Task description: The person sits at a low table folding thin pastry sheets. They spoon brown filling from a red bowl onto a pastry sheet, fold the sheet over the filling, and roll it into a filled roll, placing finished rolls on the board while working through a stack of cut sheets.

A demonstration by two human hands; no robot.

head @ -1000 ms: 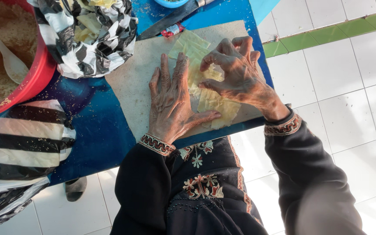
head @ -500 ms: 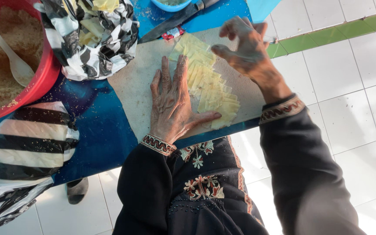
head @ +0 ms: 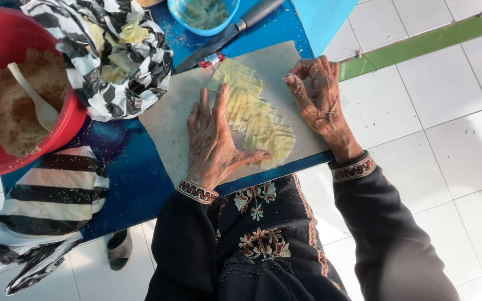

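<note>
A blue table top (head: pixel 140 178) carries everything. A large round red plastic bowl (head: pixel 68 120) of brown crumbs sits at its far left, a white spoon (head: pixel 34 100) stuck in it. Beside it lies a black-and-white striped plastic bag (head: pixel 112 61) of pale yellow pieces. A flat grey board (head: pixel 168 122) lies at the near edge, bearing a thin pale yellow dough sheet (head: pixel 258 117) scored into strips. The left hand (head: pixel 216 142) presses flat on board and sheet, fingers spread. The right hand (head: pixel 319 97) hovers at the sheet's right, fingers curled, grasping nothing.
</note>
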